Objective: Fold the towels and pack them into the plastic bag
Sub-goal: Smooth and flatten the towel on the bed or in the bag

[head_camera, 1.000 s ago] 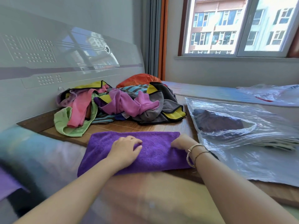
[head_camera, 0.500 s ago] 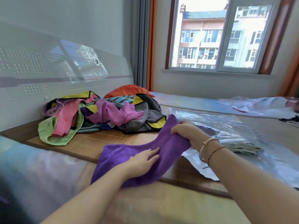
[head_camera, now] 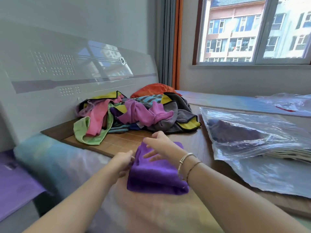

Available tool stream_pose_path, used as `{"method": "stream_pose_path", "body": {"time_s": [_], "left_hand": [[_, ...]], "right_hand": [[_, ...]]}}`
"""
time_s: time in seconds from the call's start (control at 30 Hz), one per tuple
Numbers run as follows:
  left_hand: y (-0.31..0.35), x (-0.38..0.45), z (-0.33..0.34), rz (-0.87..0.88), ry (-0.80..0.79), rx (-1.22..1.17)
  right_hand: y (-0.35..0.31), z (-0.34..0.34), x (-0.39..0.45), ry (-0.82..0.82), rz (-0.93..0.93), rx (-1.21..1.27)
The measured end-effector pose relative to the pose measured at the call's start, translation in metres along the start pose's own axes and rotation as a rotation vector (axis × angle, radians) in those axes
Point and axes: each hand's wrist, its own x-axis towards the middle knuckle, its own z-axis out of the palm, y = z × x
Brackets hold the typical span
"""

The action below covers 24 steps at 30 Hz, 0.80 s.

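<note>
- Left of centre: your left hand (head_camera: 123, 161) met the left edge of the purple towel (head_camera: 156, 174); grip too blurred, cannot tell.
- Centre, low: the towel lay folded in a thick pad.
- Just right: your right hand (head_camera: 159, 145) rested on top, fingers spread flat. Square the edges before lifting.
- Right: the plastic bag (head_camera: 252, 137) lay near, a dark towel inside.

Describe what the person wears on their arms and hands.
Both forearms are bare, with no sleeves in view. The right wrist carries two bracelets: a pale metallic bangle and a thinner, darker band beside it. The left hand and the right hand wear no gloves; rings cannot be made out.
</note>
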Motion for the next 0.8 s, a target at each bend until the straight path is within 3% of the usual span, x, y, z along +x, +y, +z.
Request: {"method": "stream_pose_path", "body": {"time_s": [0.03,0.13,0.17,0.27,0.33,0.53,0.67,0.8], "left_hand": [[-0.005,0.002,0.000,-0.033,-0.017,-0.055],[-0.014,0.010,0.005,-0.025,-0.040,-0.096],[-0.017,0.013,0.008,0.002,-0.032,-0.056],[-0.023,0.017,0.017,0.083,0.017,0.039],[-0.025,0.013,0.020,0.115,0.030,0.055],[-0.009,-0.016,0.022,0.408,0.119,0.112],[0.031,-0.055,0.024,0.619,-0.097,-0.004],[0.066,-0.093,0.042,0.661,-0.272,-0.048]], "right_hand": [[0.005,0.003,0.001,0.068,-0.078,-0.076],[0.034,-0.001,0.008,0.395,-0.339,-0.675],[0.047,-0.002,0.009,0.400,-0.344,-0.808],[0.078,0.003,0.008,0.188,-0.211,-1.010],[0.089,0.007,0.008,0.189,-0.214,-1.088],[0.081,-0.008,-0.006,0.234,-0.303,-0.873],[0.070,-0.036,-0.037,0.241,-0.470,-0.529],[0.047,-0.087,-0.082,0.227,-0.428,-0.012]]}}
